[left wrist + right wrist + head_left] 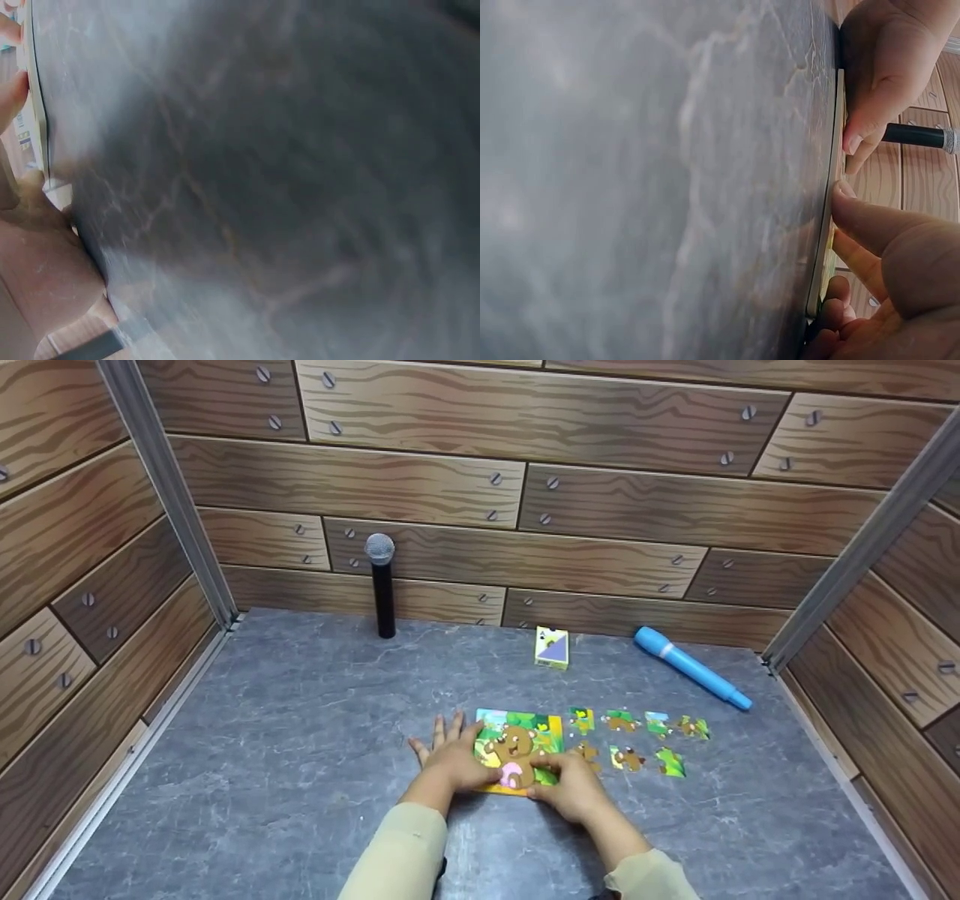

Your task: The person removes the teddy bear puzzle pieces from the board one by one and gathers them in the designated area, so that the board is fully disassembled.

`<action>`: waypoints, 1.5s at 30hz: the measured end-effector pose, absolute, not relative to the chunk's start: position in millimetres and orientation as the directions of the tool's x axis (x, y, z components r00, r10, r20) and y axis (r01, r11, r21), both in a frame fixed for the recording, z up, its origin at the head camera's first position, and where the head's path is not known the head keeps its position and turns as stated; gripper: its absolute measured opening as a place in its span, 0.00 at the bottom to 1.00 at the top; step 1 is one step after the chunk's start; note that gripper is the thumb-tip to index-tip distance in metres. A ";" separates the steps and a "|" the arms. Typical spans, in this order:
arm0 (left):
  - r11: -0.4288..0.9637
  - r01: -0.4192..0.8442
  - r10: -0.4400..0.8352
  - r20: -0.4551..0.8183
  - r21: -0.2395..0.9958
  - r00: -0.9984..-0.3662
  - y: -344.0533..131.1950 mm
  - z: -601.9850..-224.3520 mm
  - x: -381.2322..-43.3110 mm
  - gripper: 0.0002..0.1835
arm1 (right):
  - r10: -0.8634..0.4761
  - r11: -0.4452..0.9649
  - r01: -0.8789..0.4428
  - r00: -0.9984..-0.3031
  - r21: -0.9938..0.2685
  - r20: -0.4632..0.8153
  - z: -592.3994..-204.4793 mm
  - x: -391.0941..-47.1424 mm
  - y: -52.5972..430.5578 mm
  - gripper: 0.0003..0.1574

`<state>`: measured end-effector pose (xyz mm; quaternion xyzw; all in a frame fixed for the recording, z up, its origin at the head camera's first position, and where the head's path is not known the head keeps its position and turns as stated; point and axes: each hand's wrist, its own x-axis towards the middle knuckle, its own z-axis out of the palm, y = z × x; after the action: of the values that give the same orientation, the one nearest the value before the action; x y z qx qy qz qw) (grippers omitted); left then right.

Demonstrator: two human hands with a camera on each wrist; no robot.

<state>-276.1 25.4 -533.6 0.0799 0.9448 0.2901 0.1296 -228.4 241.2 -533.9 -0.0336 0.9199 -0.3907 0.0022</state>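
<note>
A bear jigsaw puzzle in a flat board lies on the table, a colourful picture with an orange border. Beside its left edge my left hand has its fingers spread, and the thumb presses on the lower part of the picture. My right hand grips the lower right corner, index finger on top and thumb at the near edge. In the right wrist view the thumb meets the board's thin edge, the other fingers curled beside it. Several loose puzzle pieces lie to the right in two rows.
A black microphone stands upright near the back wall. Further right are a card box and a blue pen-shaped object. Wood-patterned walls enclose the grey marbled table at the back and sides.
</note>
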 end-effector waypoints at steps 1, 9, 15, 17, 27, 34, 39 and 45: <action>0.818 0.074 0.226 -0.200 0.570 -0.953 25.3 -533.4 -276.1 0.51 | -0.066 0.694 -0.066 -0.997 -0.717 0.027 -533.9 -228.3 240.9 0.27; 0.810 0.076 0.229 -0.195 0.582 -0.954 24.7 -531.0 -275.2 0.52 | -0.061 0.697 -0.060 -0.998 -0.714 0.024 -533.3 -228.6 239.4 0.26; 0.804 0.090 0.238 -0.178 0.588 -0.955 23.8 -530.3 -273.9 0.52 | -0.054 0.695 -0.044 -0.999 -0.717 0.009 -534.3 -229.0 239.1 0.26; 0.803 0.094 0.240 -0.175 0.588 -0.955 23.6 -529.9 -273.4 0.52 | -0.053 0.695 -0.044 -0.999 -0.717 0.010 -534.2 -228.8 238.9 0.26; 0.804 0.094 0.240 -0.175 0.587 -0.955 23.3 -529.0 -271.5 0.54 | -0.054 0.688 -0.049 -0.998 -0.724 0.016 -533.8 -227.7 238.8 0.26; 0.796 0.099 0.246 -0.170 0.597 -0.954 22.4 -529.9 -271.5 0.53 | -0.058 0.694 -0.074 -0.997 -0.716 0.047 -534.8 -227.4 238.4 0.26; 0.799 0.099 0.249 -0.176 0.594 -0.952 21.9 -530.2 -271.4 0.53 | -0.053 0.700 -0.067 -0.998 -0.711 0.041 -535.0 -227.5 238.0 0.27; 0.793 0.101 0.256 -0.177 0.600 -0.950 21.7 -529.9 -271.6 0.54 | -0.036 0.697 -0.040 -0.999 -0.716 0.021 -533.9 -227.1 238.1 0.27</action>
<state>-271.6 21.7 -529.9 0.0951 0.9385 0.3072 0.1257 -227.1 238.1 -533.9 -0.0205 0.9211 -0.3888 -0.0029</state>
